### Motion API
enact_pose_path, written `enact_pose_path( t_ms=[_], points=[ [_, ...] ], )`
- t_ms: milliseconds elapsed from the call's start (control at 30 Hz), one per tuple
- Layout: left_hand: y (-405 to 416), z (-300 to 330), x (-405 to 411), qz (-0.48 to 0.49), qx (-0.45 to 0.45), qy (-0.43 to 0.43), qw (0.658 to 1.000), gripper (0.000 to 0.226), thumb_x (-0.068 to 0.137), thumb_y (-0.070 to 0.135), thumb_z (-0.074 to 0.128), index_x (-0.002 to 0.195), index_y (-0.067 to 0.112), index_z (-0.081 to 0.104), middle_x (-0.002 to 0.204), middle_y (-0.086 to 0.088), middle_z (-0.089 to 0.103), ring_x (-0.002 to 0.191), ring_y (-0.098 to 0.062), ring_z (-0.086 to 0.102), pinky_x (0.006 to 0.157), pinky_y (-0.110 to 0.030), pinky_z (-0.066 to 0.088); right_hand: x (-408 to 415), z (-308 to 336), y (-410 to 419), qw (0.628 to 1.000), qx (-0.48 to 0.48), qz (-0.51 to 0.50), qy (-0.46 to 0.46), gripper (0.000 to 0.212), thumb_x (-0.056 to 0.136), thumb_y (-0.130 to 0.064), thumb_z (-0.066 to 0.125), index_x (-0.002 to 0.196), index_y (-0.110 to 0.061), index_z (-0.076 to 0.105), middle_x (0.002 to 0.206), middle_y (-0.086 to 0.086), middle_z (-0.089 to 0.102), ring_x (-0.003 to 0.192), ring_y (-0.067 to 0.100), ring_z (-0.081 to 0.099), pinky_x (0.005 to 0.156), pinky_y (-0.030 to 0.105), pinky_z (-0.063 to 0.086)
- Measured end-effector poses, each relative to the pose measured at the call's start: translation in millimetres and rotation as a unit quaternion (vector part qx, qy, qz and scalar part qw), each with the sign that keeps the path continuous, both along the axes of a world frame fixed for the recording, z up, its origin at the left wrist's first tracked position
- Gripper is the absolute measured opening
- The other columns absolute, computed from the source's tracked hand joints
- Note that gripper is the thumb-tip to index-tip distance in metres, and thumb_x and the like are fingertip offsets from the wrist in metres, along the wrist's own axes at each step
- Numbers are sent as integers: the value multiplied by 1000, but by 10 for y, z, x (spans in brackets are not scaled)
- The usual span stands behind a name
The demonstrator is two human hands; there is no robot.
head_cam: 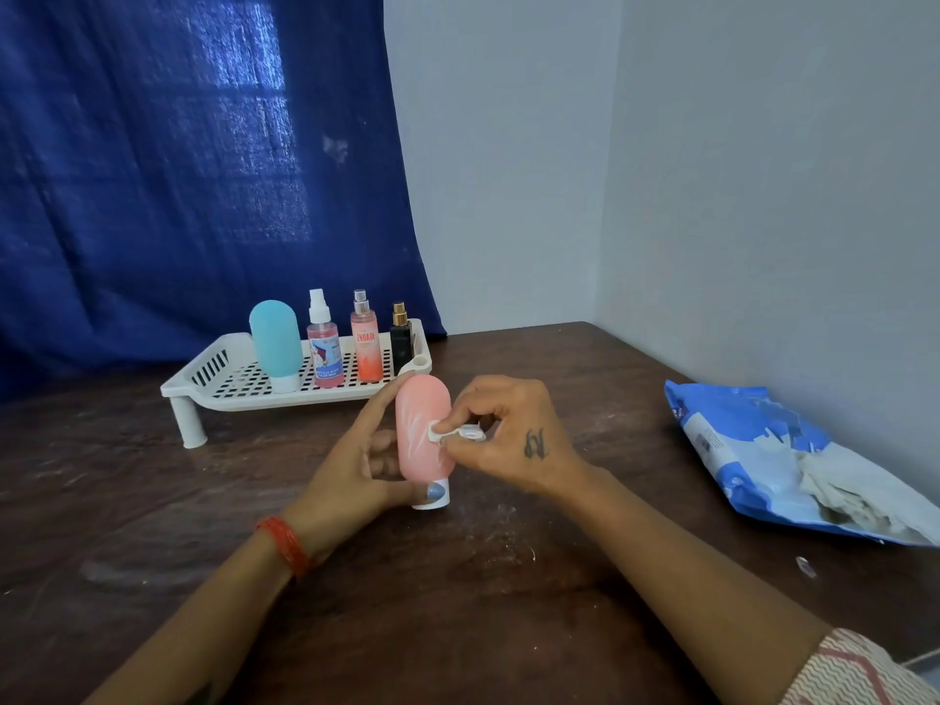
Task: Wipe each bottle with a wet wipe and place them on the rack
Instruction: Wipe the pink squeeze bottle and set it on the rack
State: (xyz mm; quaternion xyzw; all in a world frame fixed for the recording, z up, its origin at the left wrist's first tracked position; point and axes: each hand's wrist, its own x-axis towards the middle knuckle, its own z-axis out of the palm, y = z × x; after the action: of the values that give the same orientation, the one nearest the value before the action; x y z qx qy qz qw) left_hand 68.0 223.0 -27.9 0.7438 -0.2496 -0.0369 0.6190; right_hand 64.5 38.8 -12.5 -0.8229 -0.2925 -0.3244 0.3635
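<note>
Four bottles (325, 343) are already standing on the rack (224, 379) near the desk's far edge. The left hand (351, 470) is gripping the pink bottle (424, 429) upright mid-desk, and the right hand (508, 435) is pinching a wet wipe (437, 432) against it. Looks like the last one: finishing the wipe, then racking it.

Pink bottle (423, 429) upright, cap down, wet wipe (454, 434) against its side; four bottles standing on white rack (224, 376).
</note>
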Motion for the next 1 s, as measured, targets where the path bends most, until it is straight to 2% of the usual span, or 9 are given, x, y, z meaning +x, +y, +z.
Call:
enact_pose_path(
  t_ms=[67, 233, 433, 567, 700, 833, 1000],
  points=[
    [-6, 0, 4, 2, 3, -2, 1000, 107, 61, -6, 79, 137, 49, 27, 128, -2, 59, 105, -18, 66, 79, -32, 57, 13, -4, -24, 1000, -1, -15, 9, 9, 68, -10, 77, 77, -10, 76, 75, 0, 70, 65, 3, 58, 60, 7, 42],
    [6, -15, 12, 3, -5, -6, 1000, 107, 61, -5, 79, 139, 46, 26, 127, -3, 60, 106, -17, 65, 76, -28, 57, 10, -28, -10, 998, 24, -61, -8, 16, 74, -12, 73, 89, -12, 75, 84, 0, 72, 73, 6, 64, 66, 19, 54],
    [1, -9, 3, 1, -5, -6, 1000, 107, 62, -8, 79, 140, 44, 26, 125, -4, 62, 104, -17, 66, 76, -28, 57, -33, 15, 20, 1000, 3, 2, 7, 11, 71, -9, 76, 82, -12, 74, 79, -3, 71, 70, 4, 61, 62, 9, 47],
    [-2, -5, 15, 1, 1, -9, 1000, 106, 62, -7, 79, 136, 49, 27, 128, 1, 58, 106, -15, 65, 79, -29, 57, -21, 9, -17, 999, -12, -12, 41, 8, 69, -12, 77, 76, -11, 75, 75, -3, 69, 64, 0, 58, 60, 5, 44],
    [8, -19, 28, 2, -2, -6, 1000, 108, 62, -6, 80, 138, 48, 25, 131, 3, 56, 108, -13, 64, 79, -28, 56, -6, -31, -6, 998, 0, -51, 24, 10, 75, -16, 73, 85, -13, 75, 80, -2, 71, 69, 5, 61, 64, 9, 49],
    [17, -21, 27, -6, 0, -4, 1000, 111, 59, 0, 83, 140, 48, 24, 135, 2, 54, 113, -16, 61, 84, -30, 56, -16, -17, 21, 999, 6, -36, 10, 13, 75, -15, 74, 87, -12, 75, 83, -1, 71, 70, 3, 61, 64, 9, 50],
    [28, -18, 30, -19, 6, -5, 1000, 112, 53, 7, 87, 133, 56, 26, 136, 5, 52, 115, -15, 59, 87, -31, 55, -49, 23, 15, 998, -17, 9, 54, 6, 69, -11, 77, 75, -11, 75, 74, -3, 69, 64, 4, 59, 59, 8, 45]
  ],
)
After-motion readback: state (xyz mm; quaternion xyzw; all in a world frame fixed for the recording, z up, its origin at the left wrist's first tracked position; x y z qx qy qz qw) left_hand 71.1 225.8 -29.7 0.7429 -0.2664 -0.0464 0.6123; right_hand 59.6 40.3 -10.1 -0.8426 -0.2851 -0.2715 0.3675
